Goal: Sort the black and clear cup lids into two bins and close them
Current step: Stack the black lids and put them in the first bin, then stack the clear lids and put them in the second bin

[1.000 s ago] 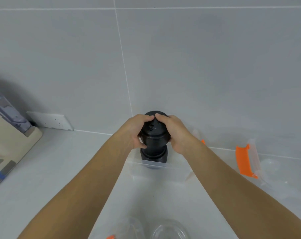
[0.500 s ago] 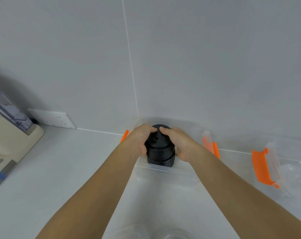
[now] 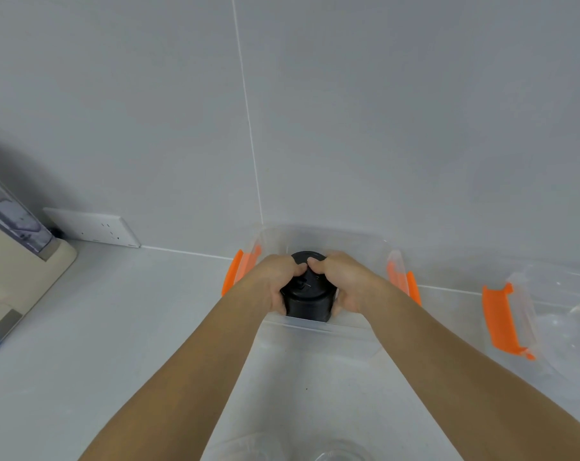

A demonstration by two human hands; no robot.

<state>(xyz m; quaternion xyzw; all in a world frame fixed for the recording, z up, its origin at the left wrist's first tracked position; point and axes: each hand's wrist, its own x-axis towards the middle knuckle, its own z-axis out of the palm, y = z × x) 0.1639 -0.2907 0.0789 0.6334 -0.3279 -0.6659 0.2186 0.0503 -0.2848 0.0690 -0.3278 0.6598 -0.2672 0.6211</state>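
A stack of black cup lids point(image 3: 308, 299) stands upright inside a clear bin point(image 3: 318, 331) with orange latches, against the wall. My left hand point(image 3: 278, 282) grips the stack's left side and my right hand point(image 3: 343, 282) grips its right side, thumbs pressed on the top lid. The stack's base is hidden behind the bin's near wall. At the bottom edge, clear cup lids point(image 3: 337, 455) are partly in view.
A second clear bin point(image 3: 548, 331) with an orange latch point(image 3: 501, 319) sits to the right. A beige appliance point(image 3: 12, 281) stands at the left, beside a white wall socket point(image 3: 92, 226). The grey tiled wall runs right behind the bins.
Both hands have lowered the stack of black lids down into the clear bin. The view has shifted so more of the bin and its orange latches show.
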